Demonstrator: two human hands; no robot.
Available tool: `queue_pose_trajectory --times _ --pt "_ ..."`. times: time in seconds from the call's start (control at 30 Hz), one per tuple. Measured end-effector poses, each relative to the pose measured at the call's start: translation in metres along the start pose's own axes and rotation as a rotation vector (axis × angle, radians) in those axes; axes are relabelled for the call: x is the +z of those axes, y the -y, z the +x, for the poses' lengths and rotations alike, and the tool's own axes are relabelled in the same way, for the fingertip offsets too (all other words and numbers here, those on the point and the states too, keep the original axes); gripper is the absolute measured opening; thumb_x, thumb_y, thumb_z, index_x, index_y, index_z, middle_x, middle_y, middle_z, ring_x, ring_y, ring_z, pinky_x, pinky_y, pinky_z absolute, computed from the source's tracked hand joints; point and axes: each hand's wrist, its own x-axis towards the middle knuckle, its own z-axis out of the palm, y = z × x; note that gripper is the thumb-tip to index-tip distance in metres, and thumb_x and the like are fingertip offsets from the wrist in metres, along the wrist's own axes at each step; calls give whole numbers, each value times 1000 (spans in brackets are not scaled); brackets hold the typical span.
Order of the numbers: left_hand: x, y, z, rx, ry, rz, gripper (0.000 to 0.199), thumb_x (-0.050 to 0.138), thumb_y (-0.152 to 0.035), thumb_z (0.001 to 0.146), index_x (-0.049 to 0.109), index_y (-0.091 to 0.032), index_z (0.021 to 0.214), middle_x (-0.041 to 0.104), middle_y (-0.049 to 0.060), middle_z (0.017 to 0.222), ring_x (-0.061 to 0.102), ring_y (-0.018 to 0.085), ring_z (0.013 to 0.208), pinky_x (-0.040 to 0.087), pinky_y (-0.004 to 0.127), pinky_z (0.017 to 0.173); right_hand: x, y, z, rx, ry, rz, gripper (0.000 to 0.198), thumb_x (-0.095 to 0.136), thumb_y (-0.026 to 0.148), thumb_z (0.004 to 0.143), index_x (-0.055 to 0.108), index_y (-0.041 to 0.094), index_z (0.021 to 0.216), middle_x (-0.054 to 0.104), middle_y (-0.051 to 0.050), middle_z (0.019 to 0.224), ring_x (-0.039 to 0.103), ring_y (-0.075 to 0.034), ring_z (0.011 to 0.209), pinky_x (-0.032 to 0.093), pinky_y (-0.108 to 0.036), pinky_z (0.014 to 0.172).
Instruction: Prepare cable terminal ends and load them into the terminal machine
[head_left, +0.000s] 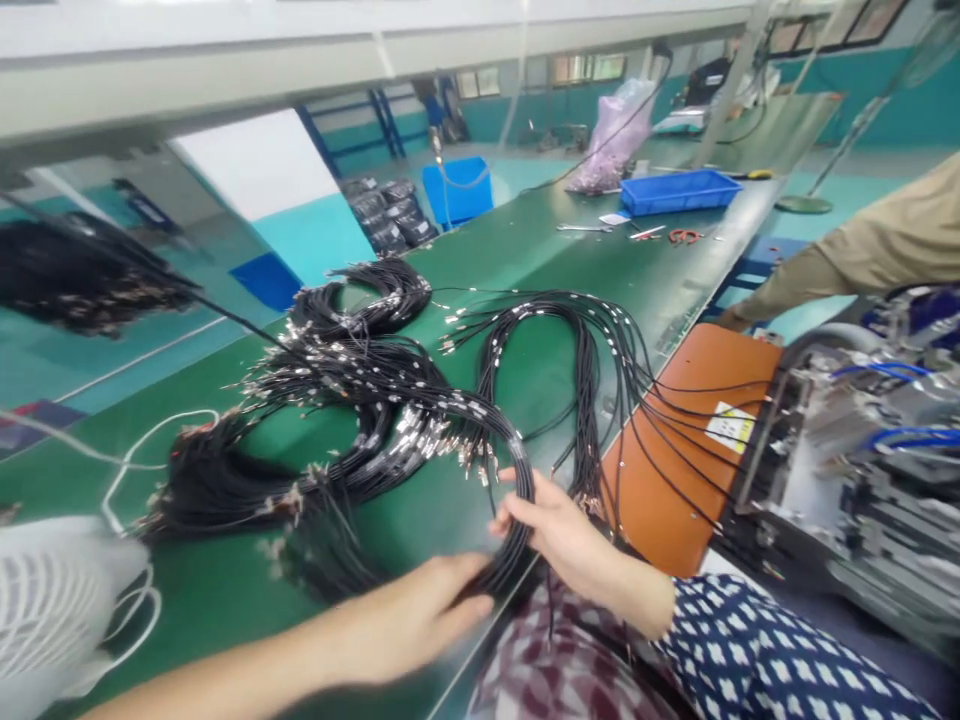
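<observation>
A thick bundle of thin black cables (523,480) curves down to the table's front edge, with my hands on it. My right hand (546,518) is closed around its bend, thumb across the front. Lower down, my left hand (446,605) grips the same bundle; its fingertips are partly hidden. The bundle runs back to the left over a pile of black cables (352,370) with white marks and metal-tipped ends. A large cable coil (217,490) lies at the left, and a smaller coil (401,290) lies behind. Beyond my right hand, another cable bundle (585,390) lies in an arch.
Several cables trail over a brown board (679,450) to a machine (847,470) at the right, near another person's sleeve (877,240). On the green table (517,250) are a blue tray (679,192), pliers (684,237) and a pink bag (611,140). A white fan-like object (60,610) stands front left.
</observation>
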Motion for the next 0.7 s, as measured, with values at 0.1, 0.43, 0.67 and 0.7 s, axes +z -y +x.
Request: queue_pose_trajectory --times 0.1,0.43,0.67,0.7 --pt "-13 8 21 6 -70 -278 30 48 -41 96 64 -20 111 67 6 101 61 20 94 46 35 91 2 -4 -13 -158 69 -299 33 64 34 86 50 20 114 63 2 76 63 -16 76 49 -33 81" --pt "-16 14 61 99 -199 -1031 36 74 -31 80 71 -16 113 69 8 95 60 15 81 47 29 82 8 -4 -25 -192 150 -490 31 52 29 94 47 22 124 62 1 77 62 -19 76 50 -33 78" --pt "-12 24 76 29 -321 -870 20 77 -31 77 78 -15 90 73 6 79 65 17 79 47 29 86 -2 -14 -21 -147 169 -280 32 58 34 92 47 18 116 63 0 77 61 -17 77 47 -34 80" --pt "-12 27 78 34 -311 -862 18 77 -31 77 78 -15 87 74 6 77 65 17 77 48 29 85 -4 -14 -21 -147 182 -253 33 59 35 92 46 17 116 63 -1 77 61 -17 77 47 -34 80"
